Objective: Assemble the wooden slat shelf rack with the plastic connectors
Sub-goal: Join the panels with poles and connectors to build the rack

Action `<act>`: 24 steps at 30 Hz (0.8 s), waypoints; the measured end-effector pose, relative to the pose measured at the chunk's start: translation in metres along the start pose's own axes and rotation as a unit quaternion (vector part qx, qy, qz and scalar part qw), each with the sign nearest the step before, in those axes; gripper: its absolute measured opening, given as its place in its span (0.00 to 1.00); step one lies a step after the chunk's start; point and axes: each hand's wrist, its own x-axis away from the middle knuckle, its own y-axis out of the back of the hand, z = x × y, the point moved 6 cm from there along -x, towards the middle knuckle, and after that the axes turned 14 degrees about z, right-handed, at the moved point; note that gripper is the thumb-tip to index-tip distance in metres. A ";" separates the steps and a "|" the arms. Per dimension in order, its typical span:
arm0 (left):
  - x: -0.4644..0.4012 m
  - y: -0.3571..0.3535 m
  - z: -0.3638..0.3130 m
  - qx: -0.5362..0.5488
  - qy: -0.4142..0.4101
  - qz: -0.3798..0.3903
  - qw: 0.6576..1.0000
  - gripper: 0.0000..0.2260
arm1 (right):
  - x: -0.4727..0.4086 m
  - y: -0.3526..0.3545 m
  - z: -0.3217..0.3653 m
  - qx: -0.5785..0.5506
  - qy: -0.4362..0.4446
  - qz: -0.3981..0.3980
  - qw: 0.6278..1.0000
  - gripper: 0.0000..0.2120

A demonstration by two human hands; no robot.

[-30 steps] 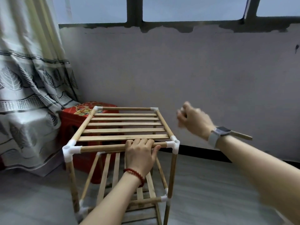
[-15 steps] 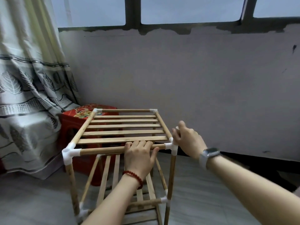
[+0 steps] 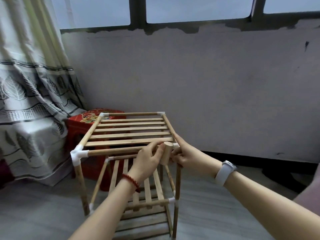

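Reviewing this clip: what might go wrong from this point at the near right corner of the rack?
1. Both hands crowd one corner: the left hand and right hand meet around a short wooden cylinder. If it is struck or pressed down, fingers could get pinched.
2. The near right connector is mostly hidden, so a poorly seated joint may go unnoticed.
3. The rack stands on thin legs; a sideways push here might rock it.

A grey wood-grain floor [image 3: 216,213] carried everything. On it stood the wooden slat shelf rack with white plastic corner connectors [image 3: 131,134], its legs planted near the middle. Just beyond its far left corner sat a red plastic stool with a floral top [image 3: 81,125], beside patterned grey curtain fabric [image 3: 31,135] reaching the floor at left.
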 end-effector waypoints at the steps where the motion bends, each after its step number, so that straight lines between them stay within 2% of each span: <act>1: 0.003 -0.002 0.003 -0.020 0.001 -0.001 1.000 0.11 | 0.001 -0.003 0.002 0.000 0.004 -0.017 1.000 0.36; 3: 0.006 -0.003 0.007 -0.021 0.019 -0.003 1.000 0.11 | 0.005 -0.004 0.006 0.000 0.013 -0.059 0.998 0.29; 6: 0.007 -0.005 0.004 0.029 0.047 0.028 0.998 0.13 | 0.010 -0.006 0.013 0.012 0.014 -0.099 0.995 0.13; 8: 0.007 -0.009 0.000 0.022 0.059 0.037 0.997 0.16 | 0.012 -0.010 0.017 0.044 0.022 -0.111 0.993 0.11; 10: 0.008 -0.006 -0.005 0.007 0.067 0.009 0.998 0.18 | 0.016 -0.010 0.021 0.134 0.007 -0.119 0.984 0.10; 12: 0.007 0.002 -0.006 0.029 0.081 -0.031 0.996 0.18 | 0.023 -0.008 0.023 0.293 -0.010 -0.144 0.945 0.10; 14: 0.006 0.011 -0.004 0.065 0.117 -0.046 0.990 0.18 | 0.031 -0.007 0.029 0.427 0.037 -0.214 0.878 0.07; 16: 0.005 0.013 0.000 0.071 0.149 -0.024 0.986 0.19 | 0.038 -0.009 0.033 0.473 0.087 -0.267 0.835 0.03; 17: 0.006 0.012 0.002 0.065 0.154 -0.011 0.986 0.20 | 0.038 -0.009 0.034 0.483 0.096 -0.278 0.825 0.05; 20: 0.011 0.014 0.005 0.030 0.157 -0.013 0.987 0.21 | 0.031 -0.011 0.037 0.483 0.068 -0.246 0.837 0.17; 24: 0.018 0.024 -0.001 -0.006 0.115 -0.049 0.992 0.19 | 0.024 -0.015 0.041 0.424 0.030 -0.184 0.886 0.20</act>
